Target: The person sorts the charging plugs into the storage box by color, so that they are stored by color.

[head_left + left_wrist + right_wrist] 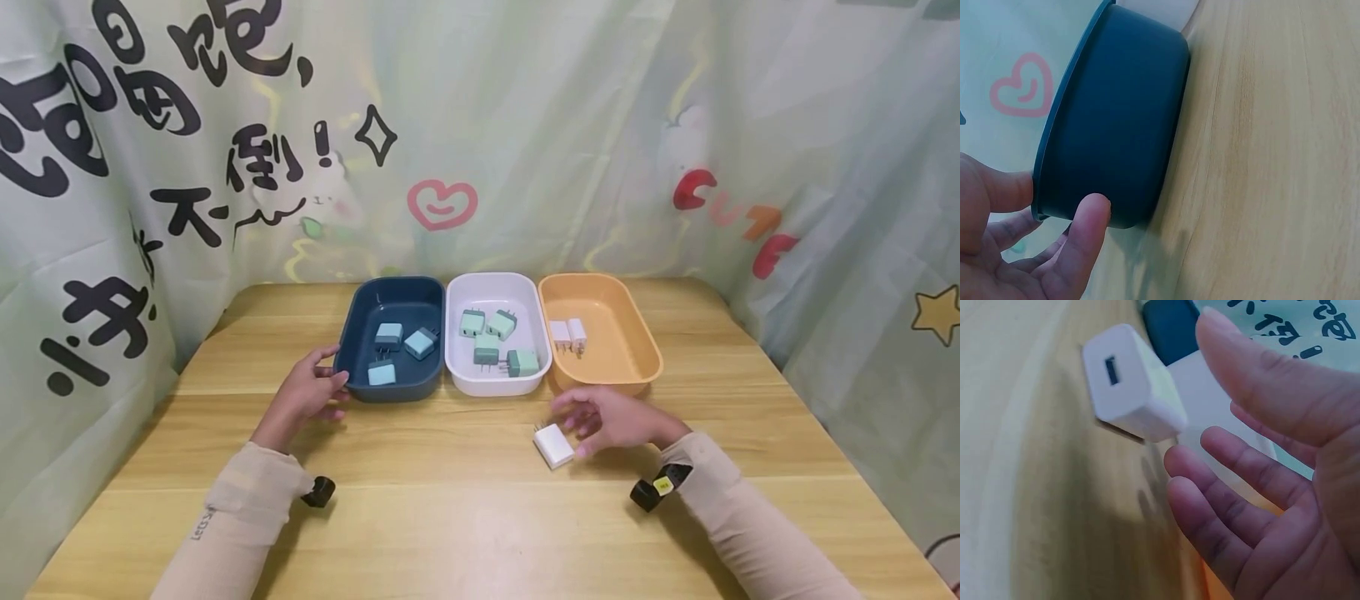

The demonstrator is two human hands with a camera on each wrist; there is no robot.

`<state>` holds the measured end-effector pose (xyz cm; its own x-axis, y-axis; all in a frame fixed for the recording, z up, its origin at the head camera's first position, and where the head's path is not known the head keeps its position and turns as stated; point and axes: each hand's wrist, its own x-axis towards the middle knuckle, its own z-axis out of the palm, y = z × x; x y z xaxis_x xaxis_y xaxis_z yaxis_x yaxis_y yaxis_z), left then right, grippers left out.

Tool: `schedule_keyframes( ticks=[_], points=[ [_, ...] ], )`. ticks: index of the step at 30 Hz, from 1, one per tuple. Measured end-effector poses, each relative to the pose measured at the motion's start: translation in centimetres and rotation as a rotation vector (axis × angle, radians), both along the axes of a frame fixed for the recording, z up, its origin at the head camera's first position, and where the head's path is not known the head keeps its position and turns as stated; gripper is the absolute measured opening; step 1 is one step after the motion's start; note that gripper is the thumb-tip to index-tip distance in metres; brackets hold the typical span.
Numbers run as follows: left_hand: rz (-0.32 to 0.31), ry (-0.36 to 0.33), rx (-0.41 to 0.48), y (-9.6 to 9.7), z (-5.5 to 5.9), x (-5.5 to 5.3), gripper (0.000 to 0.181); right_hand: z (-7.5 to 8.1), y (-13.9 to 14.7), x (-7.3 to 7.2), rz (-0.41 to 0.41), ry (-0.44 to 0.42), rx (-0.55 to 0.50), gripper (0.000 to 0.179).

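A white charger plug (553,446) lies on the table in front of the orange tray (615,354). Beside it my right hand (611,417) hovers with fingers spread loosely. The right wrist view shows a USB slot in that charger's face (1113,378), with a gap between it and the fingertips (1182,459). My left hand (306,390) is at the near left corner of the navy tray (397,390). Its fingertips touch the outer wall and rim there in the left wrist view. Three light-blue charger plugs (381,372) lie inside the navy tray.
Between the other trays stands a white tray (498,386) holding several green charger plugs (522,362). White charger plugs (576,333) lie at the left side of the orange tray. The three trays stand side by side near the wooden table's (450,517) back edge, before a printed curtain (540,150).
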<state>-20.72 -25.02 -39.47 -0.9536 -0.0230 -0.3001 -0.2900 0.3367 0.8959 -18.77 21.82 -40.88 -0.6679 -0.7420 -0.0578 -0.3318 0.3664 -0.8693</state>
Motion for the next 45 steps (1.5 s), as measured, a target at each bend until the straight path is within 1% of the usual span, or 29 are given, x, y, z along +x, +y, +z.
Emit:
schedule_keyframes(
  ticks=[2, 8, 17, 21, 27, 33, 37, 45],
  points=[
    [0.0, -0.002, -0.001, 0.0, -0.1, 0.1, 0.063, -0.3, -0.2, 0.1, 0.009, 0.014, 0.019, 0.066],
    [0.003, -0.019, -0.009, -0.1, -0.3, 0.6, 0.063, -1.0, -0.9, 0.5, 0.072, 0.057, 0.066, 0.065],
    [0.007, -0.004, -0.014, 0.2, 0.4, 0.0, 0.063, -0.7, -1.2, 0.4, 0.005, 0.12, 0.168, 0.054],
    [0.005, -0.004, -0.012, 0.2, 0.5, -0.1, 0.063, -0.4, -1.4, 0.4, -0.002, 0.099, 0.156, 0.049],
    [0.007, -0.001, -0.012, 0.2, 0.4, 0.0, 0.062, 0.0, -1.4, 0.3, -0.021, 0.061, 0.127, 0.048],
    [0.005, 0.002, -0.024, 0.2, 0.3, 0.1, 0.062, 0.6, -1.1, 0.1, -0.038, 0.019, 0.057, 0.051],
    [-0.003, 0.013, -0.041, 0.3, 0.4, 0.1, 0.06, 1.2, -0.8, -0.2, -0.047, 0.022, 0.02, 0.051],
    [0.001, 0.009, -0.047, 0.4, 0.5, 0.0, 0.06, 2.6, -0.2, -0.9, -0.088, 0.065, 0.032, 0.051]
  ],
)
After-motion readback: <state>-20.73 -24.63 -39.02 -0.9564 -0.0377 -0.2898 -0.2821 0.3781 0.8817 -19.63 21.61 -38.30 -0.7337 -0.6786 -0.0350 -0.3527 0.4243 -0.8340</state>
